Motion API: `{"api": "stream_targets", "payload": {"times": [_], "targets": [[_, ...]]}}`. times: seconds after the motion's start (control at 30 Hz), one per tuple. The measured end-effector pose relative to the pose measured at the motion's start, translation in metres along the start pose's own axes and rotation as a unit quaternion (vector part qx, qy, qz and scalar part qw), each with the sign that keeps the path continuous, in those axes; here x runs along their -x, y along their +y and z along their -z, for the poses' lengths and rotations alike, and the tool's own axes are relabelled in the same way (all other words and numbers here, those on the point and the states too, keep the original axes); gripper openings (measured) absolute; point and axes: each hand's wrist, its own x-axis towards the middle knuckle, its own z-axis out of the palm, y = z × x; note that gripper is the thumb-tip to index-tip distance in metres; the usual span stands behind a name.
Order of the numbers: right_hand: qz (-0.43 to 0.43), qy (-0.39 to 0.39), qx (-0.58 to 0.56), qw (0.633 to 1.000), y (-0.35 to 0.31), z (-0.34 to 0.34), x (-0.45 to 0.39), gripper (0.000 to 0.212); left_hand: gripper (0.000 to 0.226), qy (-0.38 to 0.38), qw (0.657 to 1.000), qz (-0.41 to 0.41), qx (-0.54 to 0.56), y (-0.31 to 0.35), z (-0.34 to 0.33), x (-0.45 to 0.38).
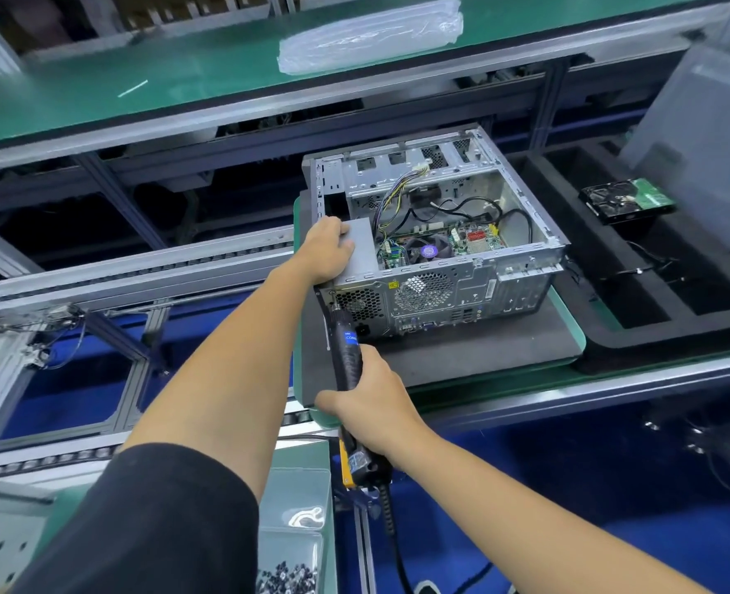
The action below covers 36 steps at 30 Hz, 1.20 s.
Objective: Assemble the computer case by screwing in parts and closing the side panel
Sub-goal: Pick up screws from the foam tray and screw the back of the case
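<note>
At the computer case [440,233] rear corner, right hand [372,400] grips the electric screwdriver [346,345], left hand [329,250] braces the power supply [361,246]; tilted bit could slip, stripping the screw.

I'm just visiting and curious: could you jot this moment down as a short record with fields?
Place: assembly line bench
Computer case: lies open on a grey pad, side panel off
Left hand: rests on the power supply
Right hand: grips the electric screwdriver, tip at the case's rear corner
Nearby: hard drive, screw bin
</note>
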Motion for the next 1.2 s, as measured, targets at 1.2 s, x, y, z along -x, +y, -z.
{"api": "stream_targets", "payload": {"times": [1.2], "targets": [[0.117,0.081,-0.126,0.982,-0.055,0.272,-0.041,0.016,0.032,0.056,0.905,0.109,0.408,0.245,-0.029,-0.107]]}}
